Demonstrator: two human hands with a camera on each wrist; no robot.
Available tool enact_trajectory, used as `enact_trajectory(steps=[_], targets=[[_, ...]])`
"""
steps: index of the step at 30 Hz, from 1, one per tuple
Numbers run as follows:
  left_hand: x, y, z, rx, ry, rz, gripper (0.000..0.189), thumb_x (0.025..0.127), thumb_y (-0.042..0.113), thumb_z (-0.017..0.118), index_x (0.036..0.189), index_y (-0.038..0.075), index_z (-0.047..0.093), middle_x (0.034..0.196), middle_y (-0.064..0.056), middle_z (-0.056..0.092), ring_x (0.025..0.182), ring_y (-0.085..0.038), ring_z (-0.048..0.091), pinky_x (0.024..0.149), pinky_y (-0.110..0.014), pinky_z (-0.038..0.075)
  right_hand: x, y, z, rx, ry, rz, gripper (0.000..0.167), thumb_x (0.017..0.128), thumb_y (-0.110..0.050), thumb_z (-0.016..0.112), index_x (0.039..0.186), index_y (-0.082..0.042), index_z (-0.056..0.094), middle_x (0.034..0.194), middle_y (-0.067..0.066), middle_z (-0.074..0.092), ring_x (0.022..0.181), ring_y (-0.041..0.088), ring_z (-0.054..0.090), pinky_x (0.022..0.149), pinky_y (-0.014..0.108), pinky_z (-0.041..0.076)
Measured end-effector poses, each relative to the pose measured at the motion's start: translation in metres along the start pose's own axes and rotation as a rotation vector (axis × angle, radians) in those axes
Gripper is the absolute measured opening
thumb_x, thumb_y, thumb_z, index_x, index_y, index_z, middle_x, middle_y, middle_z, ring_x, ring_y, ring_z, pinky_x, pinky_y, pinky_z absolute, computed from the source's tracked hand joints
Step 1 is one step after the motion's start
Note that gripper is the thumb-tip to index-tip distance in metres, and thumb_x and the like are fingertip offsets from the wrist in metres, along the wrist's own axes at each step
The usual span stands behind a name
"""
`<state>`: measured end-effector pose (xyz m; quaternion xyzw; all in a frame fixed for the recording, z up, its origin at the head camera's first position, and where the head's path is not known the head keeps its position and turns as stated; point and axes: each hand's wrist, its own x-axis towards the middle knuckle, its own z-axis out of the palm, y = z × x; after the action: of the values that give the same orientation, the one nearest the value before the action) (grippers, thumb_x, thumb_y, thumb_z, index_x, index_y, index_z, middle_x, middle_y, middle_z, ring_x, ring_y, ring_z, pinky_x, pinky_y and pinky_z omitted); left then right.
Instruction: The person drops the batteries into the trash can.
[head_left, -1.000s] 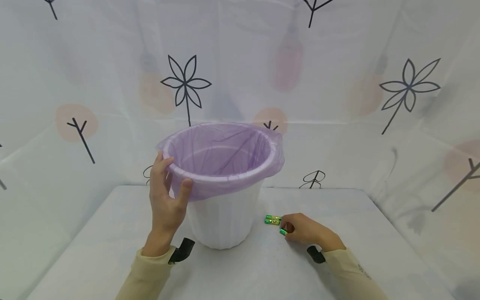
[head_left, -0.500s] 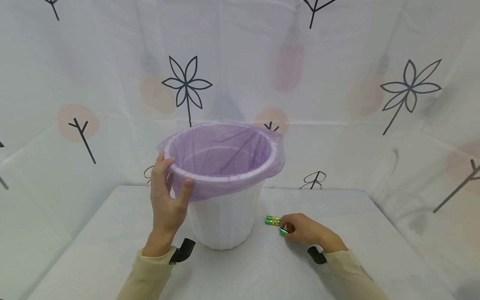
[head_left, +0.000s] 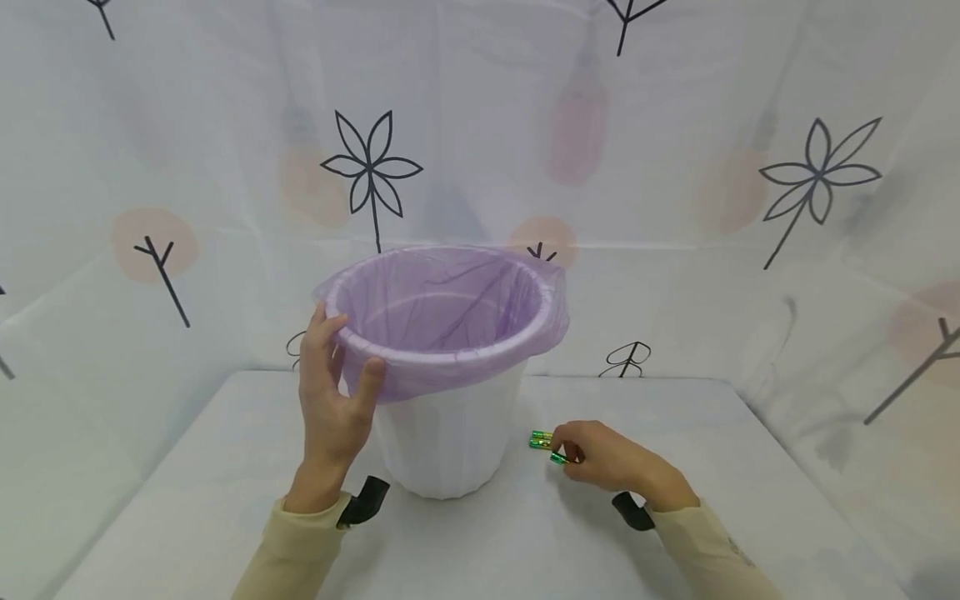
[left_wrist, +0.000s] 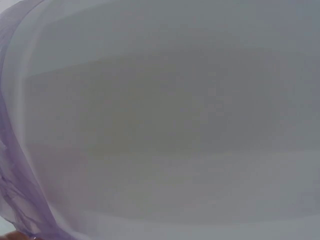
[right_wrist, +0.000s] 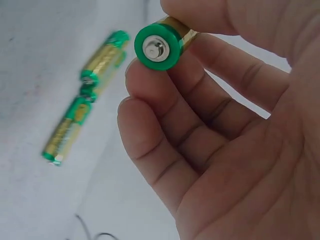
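A white trash bin (head_left: 450,433) stands on the table, its mouth lined with a purple plastic bag (head_left: 435,317) folded over the rim. My left hand (head_left: 337,417) holds the bin's left side, fingers at the rim and thumb against the bag in front. The left wrist view is filled by the bin's pale wall (left_wrist: 165,110), with purple bag along the left edge. To the right of the bin, my right hand (head_left: 611,458) pinches a green and gold battery (right_wrist: 159,47) between thumb and fingers, its metal tip facing the right wrist camera. Just behind lie more batteries (head_left: 540,440), partly covered by the fingers.
In the right wrist view, several loose batteries (right_wrist: 67,132) lie blurred on the white tabletop (head_left: 540,533). A white curtain (head_left: 465,125) printed with flowers and twigs hangs behind the table and along its sides.
My right hand has risen slightly and shifted a little left, carrying the pinched battery with it closer to the other batteries. My left hand and the bin have not moved.
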<state>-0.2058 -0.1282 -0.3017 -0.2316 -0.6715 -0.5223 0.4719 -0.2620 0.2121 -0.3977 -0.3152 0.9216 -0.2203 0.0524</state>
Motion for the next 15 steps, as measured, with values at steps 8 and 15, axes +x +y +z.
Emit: enact_trajectory(steps=[8,15], targets=[[0.0,0.002,-0.001,0.008,0.003,-0.015,0.055,0.09,0.023,0.063,0.127,-0.011,0.041,0.147,-0.03,0.027,0.134,-0.042,0.032,0.101,-0.065,0.032,-0.008,-0.022,-0.02,-0.057,0.03,-0.044,0.021,0.084,-0.005,0.063,0.101,-0.016,0.064,0.078,-0.009,0.052,0.071,0.006,0.049,0.062,0.024,0.045],[-0.001,0.003,-0.001,0.003,0.003,-0.021,0.053,0.089,0.019,0.064,0.127,-0.011,0.042,0.147,-0.03,0.028,0.135,-0.042,0.031,0.101,-0.065,0.031,-0.016,-0.039,-0.037,-0.108,0.057,-0.088,0.02,0.083,-0.006,0.062,0.1,-0.016,0.063,0.078,-0.01,0.051,0.07,0.005,0.049,0.064,0.023,0.045]])
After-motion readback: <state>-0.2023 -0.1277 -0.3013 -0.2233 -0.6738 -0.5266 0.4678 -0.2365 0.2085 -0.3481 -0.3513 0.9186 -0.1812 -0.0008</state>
